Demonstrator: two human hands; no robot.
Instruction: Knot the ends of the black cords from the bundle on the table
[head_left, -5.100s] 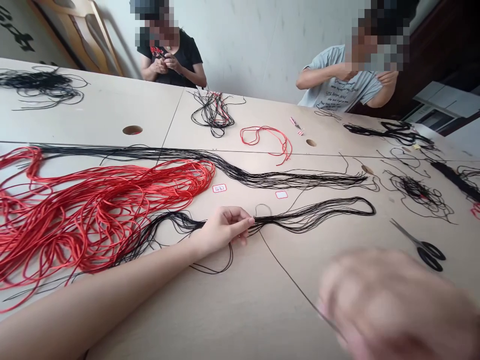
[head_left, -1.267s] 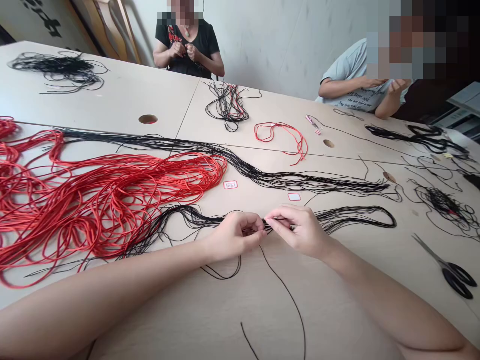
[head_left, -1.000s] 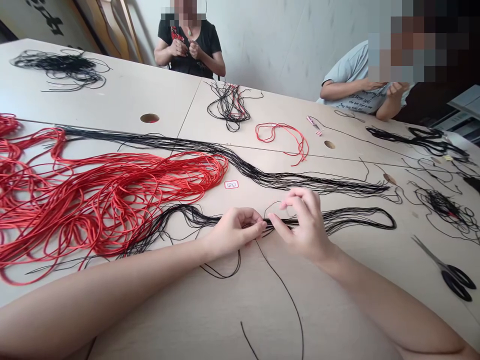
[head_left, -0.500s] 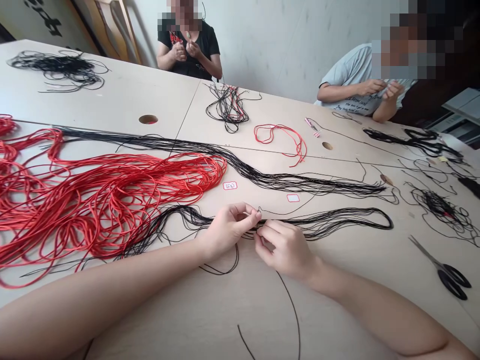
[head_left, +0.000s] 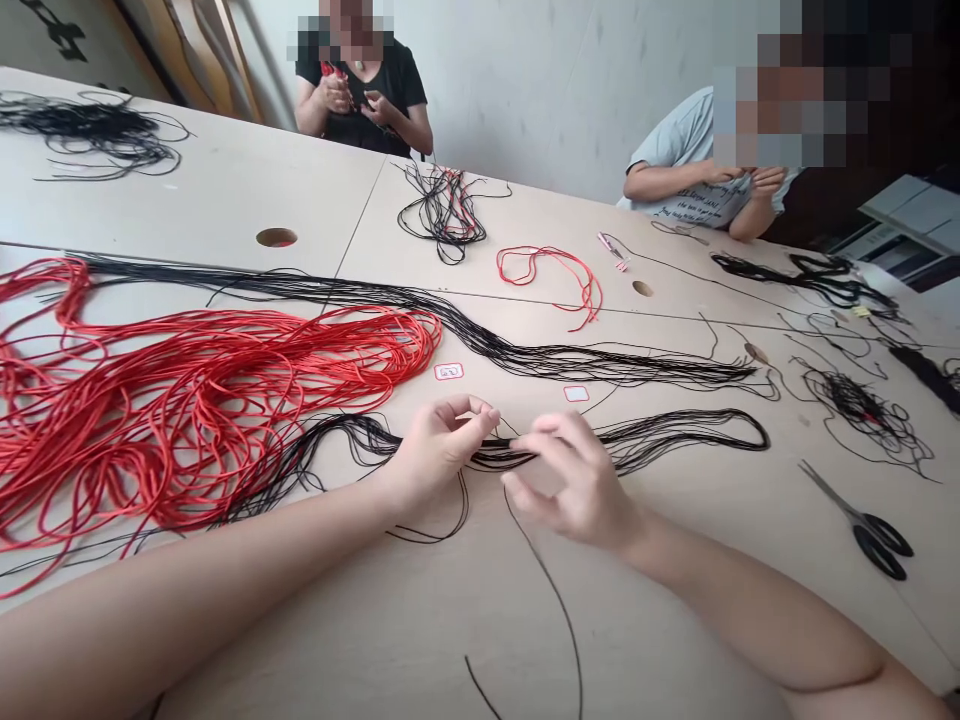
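My left hand (head_left: pixel 439 452) is closed in a pinch on a thin black cord (head_left: pixel 556 588). The cord runs from near my hands down toward the front of the table; its exact path at the fingertips is too fine to follow. Just to the right, my right hand (head_left: pixel 581 488) has its thumb and fingers spread apart, with nothing visible between them. Beneath both hands lies a looped bundle of black cords (head_left: pixel 686 428), partly covered by them. A large heap of red cords (head_left: pixel 247 390) spreads out to the left.
Scissors (head_left: pixel 862 525) lie at the right. Behind the hands stretches a long black cord bundle (head_left: pixel 510 347), with two small labels (head_left: pixel 449 372) in front. A red cord loop (head_left: pixel 585 272) and a black tangle (head_left: pixel 855 400) lie farther off. Two people sit across the table (head_left: pixel 247 200).
My right hand has moved slightly away from the left and its fingers have spread. My left hand keeps its pinch. The whole view has shifted a little.
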